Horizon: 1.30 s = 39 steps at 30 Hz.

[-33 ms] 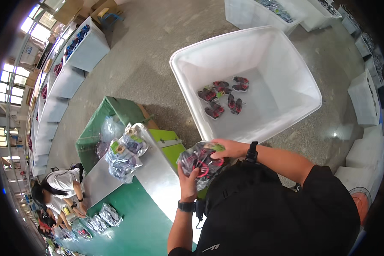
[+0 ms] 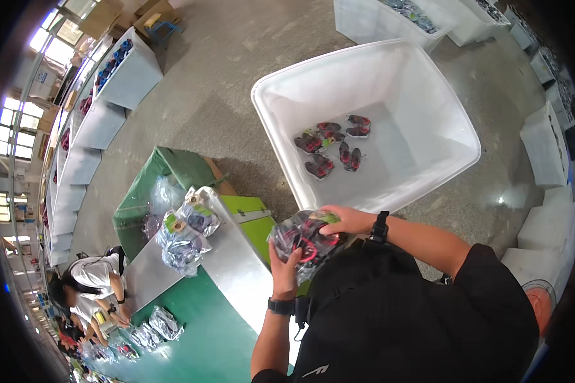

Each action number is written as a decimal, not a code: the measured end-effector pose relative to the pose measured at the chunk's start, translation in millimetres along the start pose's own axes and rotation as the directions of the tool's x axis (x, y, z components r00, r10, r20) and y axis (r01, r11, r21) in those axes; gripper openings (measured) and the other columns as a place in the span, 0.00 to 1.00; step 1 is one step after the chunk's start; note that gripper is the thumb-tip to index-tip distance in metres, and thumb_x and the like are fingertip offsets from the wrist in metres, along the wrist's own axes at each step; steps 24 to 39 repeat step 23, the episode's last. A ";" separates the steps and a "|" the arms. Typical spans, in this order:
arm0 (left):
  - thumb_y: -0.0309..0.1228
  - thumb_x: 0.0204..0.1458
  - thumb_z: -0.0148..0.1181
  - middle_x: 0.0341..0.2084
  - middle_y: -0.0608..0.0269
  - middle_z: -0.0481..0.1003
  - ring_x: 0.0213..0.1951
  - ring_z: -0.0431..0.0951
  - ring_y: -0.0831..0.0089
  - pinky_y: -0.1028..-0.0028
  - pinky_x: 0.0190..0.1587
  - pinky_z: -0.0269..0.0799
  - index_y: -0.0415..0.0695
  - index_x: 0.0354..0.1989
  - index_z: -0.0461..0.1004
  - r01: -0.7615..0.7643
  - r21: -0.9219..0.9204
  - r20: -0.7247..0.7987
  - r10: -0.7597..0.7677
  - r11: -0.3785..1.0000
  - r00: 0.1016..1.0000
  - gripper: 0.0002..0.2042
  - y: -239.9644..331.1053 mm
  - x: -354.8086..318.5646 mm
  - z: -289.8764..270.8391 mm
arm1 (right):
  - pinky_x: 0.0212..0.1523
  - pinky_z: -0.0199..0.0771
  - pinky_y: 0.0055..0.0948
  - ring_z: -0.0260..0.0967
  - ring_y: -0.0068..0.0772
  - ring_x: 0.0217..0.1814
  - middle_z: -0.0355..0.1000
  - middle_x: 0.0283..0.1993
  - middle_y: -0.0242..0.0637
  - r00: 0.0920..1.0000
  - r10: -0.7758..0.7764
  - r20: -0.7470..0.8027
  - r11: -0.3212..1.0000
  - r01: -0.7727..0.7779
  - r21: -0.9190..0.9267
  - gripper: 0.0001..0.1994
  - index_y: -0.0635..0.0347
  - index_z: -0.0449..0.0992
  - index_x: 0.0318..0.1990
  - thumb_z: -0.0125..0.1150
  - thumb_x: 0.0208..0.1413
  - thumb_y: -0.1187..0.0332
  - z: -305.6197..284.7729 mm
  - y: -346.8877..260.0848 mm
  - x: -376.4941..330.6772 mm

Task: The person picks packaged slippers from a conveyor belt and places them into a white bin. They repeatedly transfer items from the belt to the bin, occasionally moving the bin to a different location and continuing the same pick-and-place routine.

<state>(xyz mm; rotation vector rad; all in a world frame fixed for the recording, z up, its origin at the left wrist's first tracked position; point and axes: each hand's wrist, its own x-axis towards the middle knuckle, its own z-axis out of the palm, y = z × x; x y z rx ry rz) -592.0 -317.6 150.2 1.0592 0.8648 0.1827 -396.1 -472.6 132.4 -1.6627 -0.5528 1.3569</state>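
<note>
Close in front of my body, both hands hold a pair of dark shoes with pink-red parts in a clear plastic bag. My left hand grips the bag's left side, thumb on top. From the right, my right hand is closed on its upper edge, near a green patch. Beyond the hands stands a large white bin. Several bagged pairs of similar shoes lie on its floor, toward the left side. The undersides of the held shoes are hidden.
Left of me is a metal-edged table with a green top. Bagged items are heaped at its corner, beside a green cloth-covered box. A co-worker leans over more bagged shoes. White bins line both sides.
The picture has shifted very slightly. Both hands keep their hold on the bagged shoes, almost in the same place.
</note>
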 end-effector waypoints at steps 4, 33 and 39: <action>0.32 0.55 0.58 0.54 0.51 0.66 0.48 0.70 0.74 0.74 0.48 0.68 0.38 0.66 0.50 0.165 0.137 0.181 -0.189 0.977 0.965 0.32 -0.2 15.6 23.0 | 0.59 0.60 0.29 0.61 0.32 0.59 0.63 0.58 0.44 0.983 0.101 -0.150 0.982 -0.074 0.173 0.41 0.68 0.56 0.62 0.69 0.44 0.56 -63.8 46.3 -23.8; 0.36 0.56 0.57 0.44 0.53 0.73 0.44 0.76 0.59 0.62 0.45 0.72 0.39 0.58 0.61 0.375 0.027 -0.472 -0.319 0.927 0.822 0.24 -102.8 -89.9 -124.9 | 0.57 0.64 0.43 0.63 0.59 0.58 0.61 0.61 0.56 0.717 0.332 -0.613 0.713 -0.616 -0.334 0.51 0.61 0.38 0.69 0.60 0.45 0.44 -133.4 142.2 37.6; 0.36 0.56 0.57 0.44 0.53 0.73 0.44 0.76 0.59 0.62 0.45 0.72 0.39 0.58 0.61 0.375 0.027 -0.472 -0.319 0.927 0.822 0.24 -102.8 -89.9 -124.9 | 0.57 0.64 0.43 0.63 0.59 0.58 0.61 0.61 0.56 0.717 0.332 -0.613 0.713 -0.616 -0.334 0.51 0.61 0.38 0.69 0.60 0.45 0.44 -133.4 142.2 37.6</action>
